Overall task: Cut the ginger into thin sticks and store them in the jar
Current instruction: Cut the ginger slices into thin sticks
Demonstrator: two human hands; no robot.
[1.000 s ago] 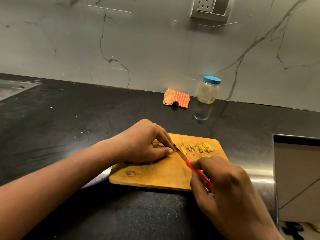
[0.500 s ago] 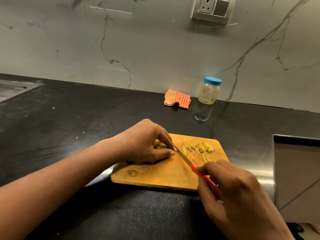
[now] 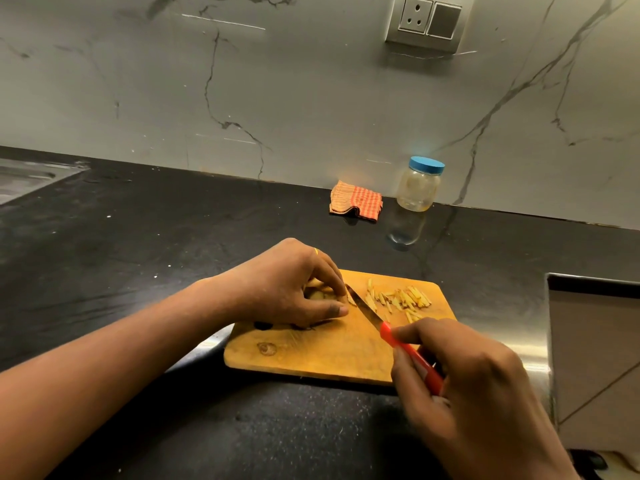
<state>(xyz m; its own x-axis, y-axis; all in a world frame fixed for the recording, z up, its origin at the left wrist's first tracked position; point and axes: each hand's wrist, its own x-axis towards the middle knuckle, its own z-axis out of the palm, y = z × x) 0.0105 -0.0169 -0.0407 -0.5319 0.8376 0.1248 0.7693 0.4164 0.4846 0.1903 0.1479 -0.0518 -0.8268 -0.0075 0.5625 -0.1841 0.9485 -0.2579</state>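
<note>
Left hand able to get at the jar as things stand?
Probably not yet: the left hand pins the ginger, and the knife has its blade beside it, on the side toward the jar.

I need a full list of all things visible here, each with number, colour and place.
board: one, yellow-brown wood, on counter.
sticks: one small pile, pale yellow, board's far right.
ginger: one piece, yellowish, under left hand.
knife: one, red handle, blade over board beside ginger.
jar: one, clear, blue lid, by wall.
cloth: one, orange checked, left of jar.
socket: one, grey, on wall.
sink: one, steel, far left.
counter: one, black, below wall.
left hand: one, holds ginger.
right hand: one, grips knife handle.
</note>
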